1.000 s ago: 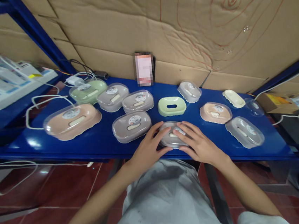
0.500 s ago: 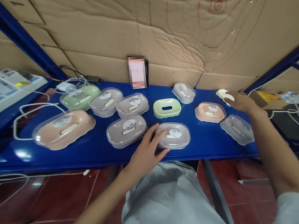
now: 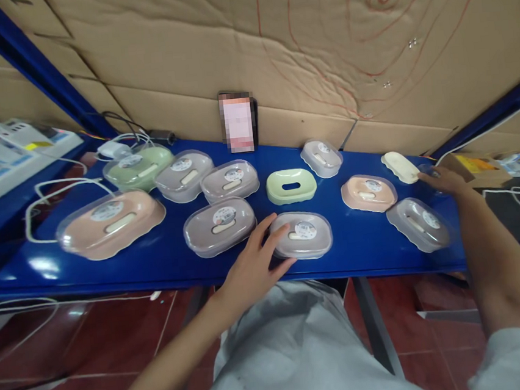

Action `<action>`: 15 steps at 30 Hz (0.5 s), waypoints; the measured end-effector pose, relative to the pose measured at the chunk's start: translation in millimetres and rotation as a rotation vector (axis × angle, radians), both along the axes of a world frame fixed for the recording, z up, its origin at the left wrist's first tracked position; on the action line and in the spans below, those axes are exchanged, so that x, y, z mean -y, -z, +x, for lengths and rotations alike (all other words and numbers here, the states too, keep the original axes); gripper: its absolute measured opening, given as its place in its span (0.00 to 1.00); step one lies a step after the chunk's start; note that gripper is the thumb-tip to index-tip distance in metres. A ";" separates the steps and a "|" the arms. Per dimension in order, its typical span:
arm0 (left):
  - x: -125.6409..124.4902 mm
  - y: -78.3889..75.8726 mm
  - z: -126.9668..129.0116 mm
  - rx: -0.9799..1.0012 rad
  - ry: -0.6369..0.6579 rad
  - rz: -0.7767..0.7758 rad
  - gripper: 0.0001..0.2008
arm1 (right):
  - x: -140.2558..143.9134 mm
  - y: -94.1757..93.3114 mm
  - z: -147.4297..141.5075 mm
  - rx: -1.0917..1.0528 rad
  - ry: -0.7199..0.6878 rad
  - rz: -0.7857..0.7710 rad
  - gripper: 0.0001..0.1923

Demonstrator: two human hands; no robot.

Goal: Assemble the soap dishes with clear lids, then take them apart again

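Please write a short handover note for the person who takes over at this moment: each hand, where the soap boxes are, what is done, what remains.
Left hand: open, resting against the near grey soap box, lid on.
Right hand: reached to the shelf's right end, fingers at a clear lid beside the cream tray; grip unclear.
Blue shelf: most boxes lidded; the green tray and cream tray have no lid.
Left, likely: lids for those two.

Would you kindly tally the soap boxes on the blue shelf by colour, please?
Grey soap boxes: 6, e.g., touched by the left hand
Peach soap boxes: 2, e.g.
Green soap boxes: 2, e.g.
Cream soap dish, beside the right hand: 1
Total: 11
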State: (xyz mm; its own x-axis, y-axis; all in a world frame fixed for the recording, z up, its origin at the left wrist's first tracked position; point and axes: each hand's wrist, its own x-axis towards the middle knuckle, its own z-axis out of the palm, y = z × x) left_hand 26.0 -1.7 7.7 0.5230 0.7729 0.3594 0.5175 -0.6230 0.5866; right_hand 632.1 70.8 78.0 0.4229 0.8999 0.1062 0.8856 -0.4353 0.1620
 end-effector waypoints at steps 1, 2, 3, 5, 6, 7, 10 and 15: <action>0.3 -0.6 -0.1 0.004 0.001 -0.004 0.34 | 3.4 1.8 1.4 -0.022 0.040 -0.017 0.20; 0.5 -1.2 -0.2 0.009 0.001 -0.008 0.34 | 6.7 3.9 1.7 -0.048 0.080 -0.031 0.22; 0.8 -1.8 -0.2 0.014 -0.001 -0.014 0.34 | 10.0 6.0 0.8 -0.077 0.102 -0.041 0.24; 0.9 -2.9 -0.1 0.021 -0.002 -0.030 0.35 | 16.3 9.9 -3.1 -0.127 0.091 -0.052 0.29; 0.8 -3.2 0.0 0.024 -0.004 -0.036 0.35 | 19.0 11.4 -5.8 -0.148 0.079 -0.052 0.31; 0.6 -3.2 0.3 0.024 -0.007 -0.037 0.35 | 21.3 12.3 -8.7 -0.165 0.068 -0.049 0.32; 0.5 -1.8 2.3 0.014 -0.039 0.008 0.31 | 24.6 11.8 -18.2 -0.202 0.054 -0.039 0.32; 5.0 0.2 8.9 -0.007 -0.019 0.129 0.31 | 22.1 3.8 -35.4 -0.244 0.008 -0.038 0.22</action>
State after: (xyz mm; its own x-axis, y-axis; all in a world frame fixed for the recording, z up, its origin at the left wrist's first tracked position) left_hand 34.9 -6.6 7.5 0.5113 0.7303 0.4530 0.5335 -0.6830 0.4989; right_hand 596.7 48.7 74.2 0.4393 0.8977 -0.0340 0.8969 -0.4404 -0.0403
